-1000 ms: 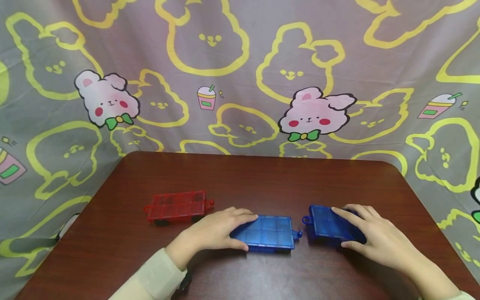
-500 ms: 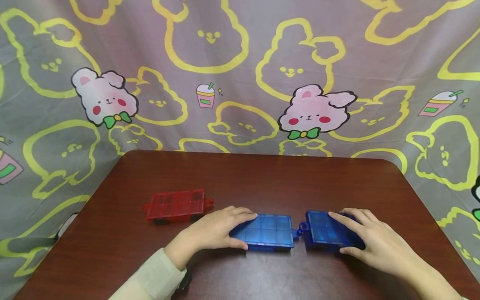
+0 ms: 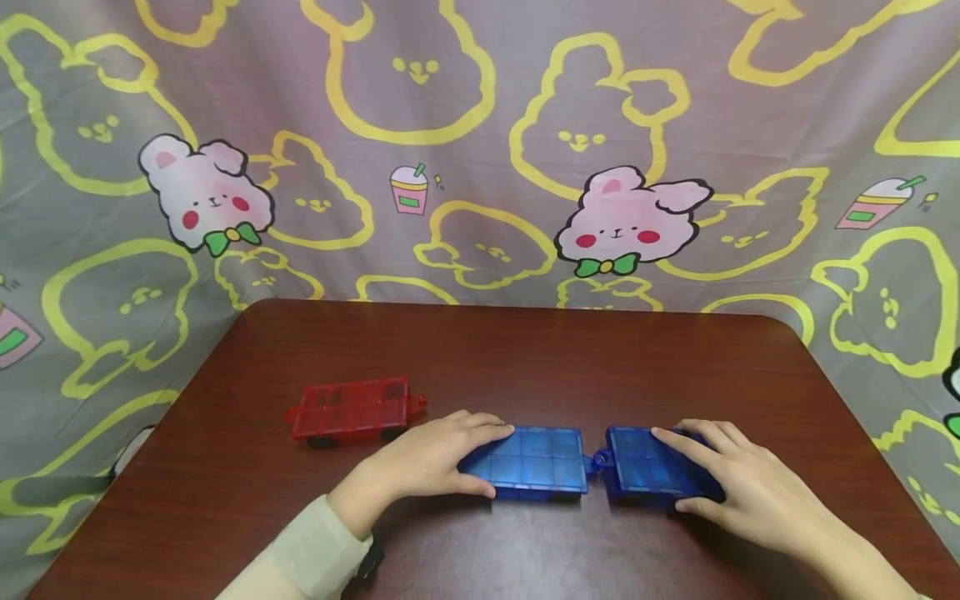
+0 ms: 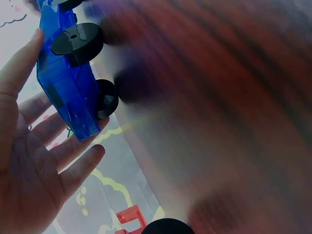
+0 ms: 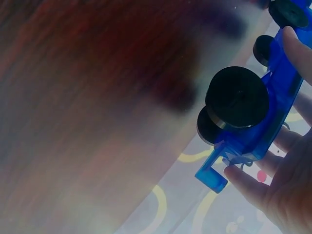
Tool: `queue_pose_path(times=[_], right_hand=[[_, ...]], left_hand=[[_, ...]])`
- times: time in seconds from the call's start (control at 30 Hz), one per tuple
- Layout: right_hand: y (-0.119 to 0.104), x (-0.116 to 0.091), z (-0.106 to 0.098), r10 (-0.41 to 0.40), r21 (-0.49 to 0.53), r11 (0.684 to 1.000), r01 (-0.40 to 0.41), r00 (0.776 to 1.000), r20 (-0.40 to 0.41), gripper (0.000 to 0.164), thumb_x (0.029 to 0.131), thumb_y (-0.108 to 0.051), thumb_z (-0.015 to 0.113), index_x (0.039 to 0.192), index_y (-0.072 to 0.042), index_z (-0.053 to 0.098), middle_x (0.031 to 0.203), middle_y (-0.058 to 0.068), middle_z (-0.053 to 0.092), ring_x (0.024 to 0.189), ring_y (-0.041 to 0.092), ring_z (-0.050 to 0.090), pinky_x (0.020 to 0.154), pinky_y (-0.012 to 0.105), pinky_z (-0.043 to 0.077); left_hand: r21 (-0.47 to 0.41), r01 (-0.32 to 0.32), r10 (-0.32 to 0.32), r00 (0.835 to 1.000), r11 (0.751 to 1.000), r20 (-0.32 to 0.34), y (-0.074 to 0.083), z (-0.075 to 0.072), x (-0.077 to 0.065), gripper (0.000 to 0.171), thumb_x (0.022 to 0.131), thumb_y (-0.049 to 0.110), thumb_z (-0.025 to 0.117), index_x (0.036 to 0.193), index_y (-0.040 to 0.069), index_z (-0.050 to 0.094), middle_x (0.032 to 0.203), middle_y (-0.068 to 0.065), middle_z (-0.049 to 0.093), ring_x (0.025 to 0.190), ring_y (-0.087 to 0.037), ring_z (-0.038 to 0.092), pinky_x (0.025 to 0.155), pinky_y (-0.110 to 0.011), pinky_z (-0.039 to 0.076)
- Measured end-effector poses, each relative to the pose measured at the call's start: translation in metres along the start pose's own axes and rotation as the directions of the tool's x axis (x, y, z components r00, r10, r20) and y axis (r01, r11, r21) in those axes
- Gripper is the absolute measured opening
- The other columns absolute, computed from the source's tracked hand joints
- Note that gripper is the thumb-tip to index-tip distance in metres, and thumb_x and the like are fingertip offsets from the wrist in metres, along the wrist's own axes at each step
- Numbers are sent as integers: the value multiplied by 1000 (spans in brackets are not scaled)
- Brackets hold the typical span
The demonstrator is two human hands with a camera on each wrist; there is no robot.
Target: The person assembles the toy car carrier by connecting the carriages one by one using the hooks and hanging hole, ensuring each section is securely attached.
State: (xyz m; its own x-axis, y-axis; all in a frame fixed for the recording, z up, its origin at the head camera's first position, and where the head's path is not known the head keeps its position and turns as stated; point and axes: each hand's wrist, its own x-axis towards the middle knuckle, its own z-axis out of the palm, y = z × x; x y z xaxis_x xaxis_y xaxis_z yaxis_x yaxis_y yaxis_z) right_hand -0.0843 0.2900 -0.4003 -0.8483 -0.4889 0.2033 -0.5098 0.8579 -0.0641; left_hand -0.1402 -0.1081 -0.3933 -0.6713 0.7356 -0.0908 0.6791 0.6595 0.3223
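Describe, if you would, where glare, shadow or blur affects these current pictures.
Head view: the table shows pale glare near its bottom centre, and the left blue car has a light sheen on top; left wrist view: the tabletop is blurred and streaky, the black wheels sharper; right wrist view: similar blur, with soft dark patches near the right blue car.

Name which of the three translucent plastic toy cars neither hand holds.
The red rectangular wheeled plastic car, leftmost; the left hand grips one blue rectangular car, the right hand the other blue car.
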Motion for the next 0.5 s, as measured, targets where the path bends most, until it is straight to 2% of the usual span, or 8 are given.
queue_pose_path(times=[0.2,0.5], right_hand=[[-1,3,1,19,13,1000,-19,998,59,82,70,-47,86,143,-35,52,129,5,57,117,26,52,78,49,55],[-3,6,1,32,24,999,-35,994,101,80,71,-49,85,143,-35,52,130,6,58,116,26,53,79,50,56]], left_hand=[[-2,4,-4,1000,1000,2,0,-1,-1,76,85,57,70,149,24,47,150,1,50,134,-18,51,105,-40,49],[2,8,-8,1000,1000,6,-1,-2,-3,76,85,56,71,149,23,47,151,1,50,134,-18,51,106,-41,48]])
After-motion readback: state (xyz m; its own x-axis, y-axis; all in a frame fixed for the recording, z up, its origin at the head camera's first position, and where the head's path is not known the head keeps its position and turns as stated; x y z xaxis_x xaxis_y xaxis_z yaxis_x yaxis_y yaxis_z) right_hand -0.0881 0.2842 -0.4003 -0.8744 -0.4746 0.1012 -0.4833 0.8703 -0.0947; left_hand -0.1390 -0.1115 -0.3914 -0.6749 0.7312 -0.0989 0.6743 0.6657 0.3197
